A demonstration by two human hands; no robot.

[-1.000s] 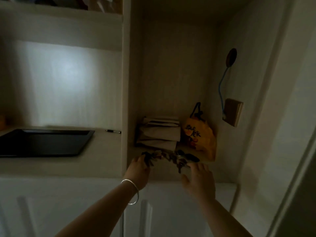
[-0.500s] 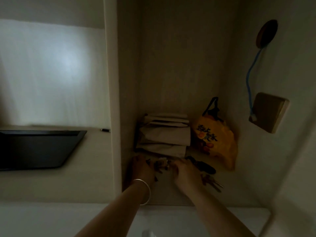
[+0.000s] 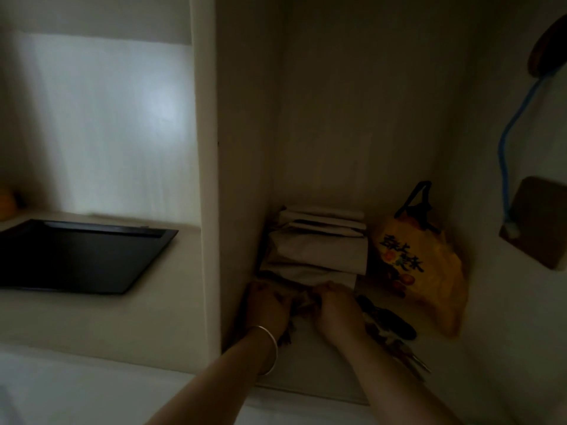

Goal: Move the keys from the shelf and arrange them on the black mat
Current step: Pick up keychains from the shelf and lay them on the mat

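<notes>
So the keys (image 3: 302, 303) are bunched up between the two hands on the shelf (image 3: 325, 375), right in front of the stack of folded cloth (image 3: 319, 256). Honestly can't make out which way any single key points there, it's just a dark clump and the lighting is awful. A second lot, the loose keys (image 3: 395, 338), trails off to the right of the right hand (image 3: 336, 308), long axis running diagonally from near the hand out toward the shelf's front edge.

Left hand (image 3: 268, 306), with a bangle (image 3: 270, 348) on the wrist, is curled over the clump; the right one is curled against it too. Whether either really grips anything, can't tell, the fingers are hidden.

Compared with half a second back, both hands sit closer together. The black mat (image 3: 76, 256) lies well off to the left of the left hand, past the divider (image 3: 208, 179). An orange bag (image 3: 426, 271) stands beyond the right hand.
</notes>
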